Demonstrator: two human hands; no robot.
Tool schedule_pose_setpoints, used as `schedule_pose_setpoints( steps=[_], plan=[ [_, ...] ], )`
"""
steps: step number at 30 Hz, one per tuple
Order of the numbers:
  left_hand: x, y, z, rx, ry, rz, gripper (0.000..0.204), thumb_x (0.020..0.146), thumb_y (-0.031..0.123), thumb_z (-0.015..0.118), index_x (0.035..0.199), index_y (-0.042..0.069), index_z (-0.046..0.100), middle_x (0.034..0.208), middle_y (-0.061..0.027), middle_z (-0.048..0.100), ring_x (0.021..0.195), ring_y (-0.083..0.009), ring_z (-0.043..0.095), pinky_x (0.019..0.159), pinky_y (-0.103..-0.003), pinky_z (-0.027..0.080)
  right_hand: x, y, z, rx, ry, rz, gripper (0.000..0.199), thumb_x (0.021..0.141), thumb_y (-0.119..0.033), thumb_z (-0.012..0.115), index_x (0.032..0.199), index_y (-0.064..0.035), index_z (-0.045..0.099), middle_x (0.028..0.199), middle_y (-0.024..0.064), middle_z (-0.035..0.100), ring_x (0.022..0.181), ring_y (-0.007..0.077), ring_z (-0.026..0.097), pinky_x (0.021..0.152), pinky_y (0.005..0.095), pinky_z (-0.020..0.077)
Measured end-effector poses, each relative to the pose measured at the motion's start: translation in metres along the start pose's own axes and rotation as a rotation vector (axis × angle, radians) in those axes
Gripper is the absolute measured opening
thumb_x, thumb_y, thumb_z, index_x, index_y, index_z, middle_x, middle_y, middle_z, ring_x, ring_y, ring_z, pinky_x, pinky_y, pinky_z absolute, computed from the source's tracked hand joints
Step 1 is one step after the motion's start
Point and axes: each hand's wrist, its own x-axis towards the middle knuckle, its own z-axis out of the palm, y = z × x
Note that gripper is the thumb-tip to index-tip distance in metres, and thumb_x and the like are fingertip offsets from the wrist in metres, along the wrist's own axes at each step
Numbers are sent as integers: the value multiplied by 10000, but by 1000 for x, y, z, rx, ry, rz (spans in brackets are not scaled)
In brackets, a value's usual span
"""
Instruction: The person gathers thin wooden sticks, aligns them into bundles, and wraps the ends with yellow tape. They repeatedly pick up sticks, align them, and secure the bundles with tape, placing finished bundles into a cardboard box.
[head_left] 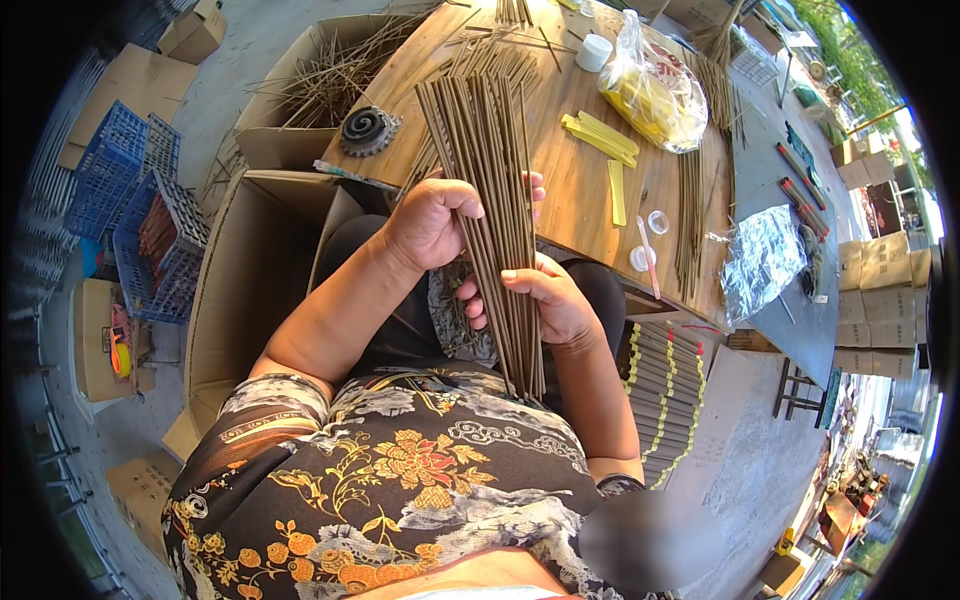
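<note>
A thick bundle of thin brown incense sticks [490,150] stands slanted in front of my body, its upper ends fanned out a little. My left hand [432,222] grips it around the middle, thumb across the front and fingertips showing at the far side. Lower down, my right hand [548,300] is closed on the same bundle, its thumb on the front and fingers curling round behind. The bundle's lower ends come close to my flowered shirt. More brown sticks [500,60] lie on the wooden table [570,190] beyond.
Yellow paper strips [602,136], a plastic bag of yellow material [655,95] and a white tub [594,52] rest on the table. A dark spiral coil [368,130] is at its left corner. An open cardboard box [265,260] stands at my left, blue crates [160,235] beyond.
</note>
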Motion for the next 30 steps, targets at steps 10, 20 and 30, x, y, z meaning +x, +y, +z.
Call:
schedule_pose_setpoints(
  steps=[10, 20, 30],
  plan=[
    [-2, 7, -5, 62, 157, 61, 497, 693, 28, 475, 1174, -84, 419, 1145, -193, 507, 1034, -276, 519, 914, -401, 411, -2, 1, 2, -144, 37, -26, 334, 788, -96, 610, 1081, 2, 481, 848, 131, 599, 719, 163, 591, 618, 286, 506],
    [5, 18, 10, 444, 392, 740, 462, 765, -1, 545, 1197, 13, 381, 1038, -74, 519, 981, -159, 498, 859, -275, 410, 0, 4, 4, -232, 73, -89, 356, 766, -79, 620, 1087, 21, 502, 831, 114, 601, 682, 159, 576, 605, 287, 484],
    [-4, 37, 6, 1110, 645, 759, 156, 783, 27, 611, 934, -10, 624, 846, 1, 574, 779, -47, 520, 723, -175, 411, 3, 5, 6, -330, 181, -104, 166, 799, -14, 581, 949, -20, 510, 821, 70, 592, 705, 125, 570, 626, 268, 485]
  ],
)
